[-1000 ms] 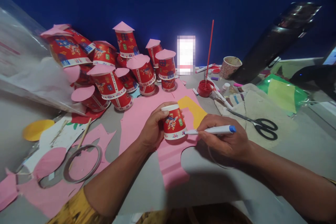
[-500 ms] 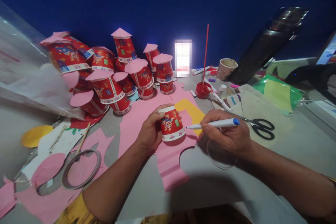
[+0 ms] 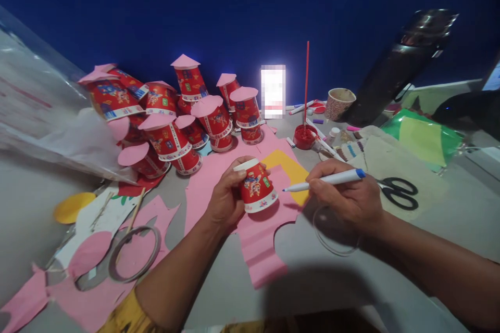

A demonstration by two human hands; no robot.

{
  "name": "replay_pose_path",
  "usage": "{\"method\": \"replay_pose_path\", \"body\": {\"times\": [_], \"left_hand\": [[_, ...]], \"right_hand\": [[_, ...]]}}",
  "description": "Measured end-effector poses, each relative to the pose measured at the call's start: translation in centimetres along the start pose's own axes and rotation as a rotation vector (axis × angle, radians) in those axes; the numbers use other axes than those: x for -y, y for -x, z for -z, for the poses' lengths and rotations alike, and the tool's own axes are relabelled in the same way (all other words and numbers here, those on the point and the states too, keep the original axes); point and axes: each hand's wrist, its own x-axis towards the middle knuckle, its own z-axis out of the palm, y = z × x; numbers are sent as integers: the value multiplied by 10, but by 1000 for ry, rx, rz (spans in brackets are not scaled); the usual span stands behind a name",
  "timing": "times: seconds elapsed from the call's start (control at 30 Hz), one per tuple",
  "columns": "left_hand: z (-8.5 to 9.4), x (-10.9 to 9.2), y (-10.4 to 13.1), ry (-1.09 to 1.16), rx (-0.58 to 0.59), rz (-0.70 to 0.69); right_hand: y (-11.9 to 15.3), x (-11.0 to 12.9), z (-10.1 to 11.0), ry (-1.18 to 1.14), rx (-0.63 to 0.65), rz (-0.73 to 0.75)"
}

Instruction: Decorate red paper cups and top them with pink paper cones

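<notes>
Paper cup [image 3: 255,186], red with printed figures and a white rolled rim, truncated-cone shape, held upside down and tilted, its rim lower edge over the pink paper sheet [image 3: 255,237]. Sheet: matt, thin card, lightly ridged near its lower end, with a rounded cut-out on its right edge; lies flat on the grey table [image 3: 332,281].

Left hand [image 3: 226,195]: forearm reaching in from lower left, wrist straight, fingers curled round the cup's side and closed on it, thumb on the near wall.

Right hand [image 3: 347,197]: forearm entering from lower right, knuckles up, fingers pinched together on a white marker [image 3: 326,180] with a blue end; marker lies near level, its tip pointing at the cup and just short of it.

Yellow paper piece [image 3: 289,169]: flat, under the pink sheet's upper right edge, beside the marker tip.

Stacked cups [image 3: 167,114]: same red print, each topped with a pink paper cone or disc, heaped at rear left.

Scissors [image 3: 396,191]: black handles, lying on cloth to the right.

Tape ring [image 3: 135,253]: grey hoop, flat, at lower left.
</notes>
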Motion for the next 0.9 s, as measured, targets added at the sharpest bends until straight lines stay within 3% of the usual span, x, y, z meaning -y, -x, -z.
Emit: {"method": "replay_pose_path", "body": {"times": [0.17, 0.4, 0.9], "left_hand": [[-6, 1, 5, -124, -12, -99], [-7, 7, 5, -184, -163, -145], [-1, 13, 0, -231, -70, -123]], "right_hand": [[6, 4, -3, -50, 65, 69], [12, 11, -13, -33, 146, 216], [8, 9, -17, 64, 287, 308]]}}
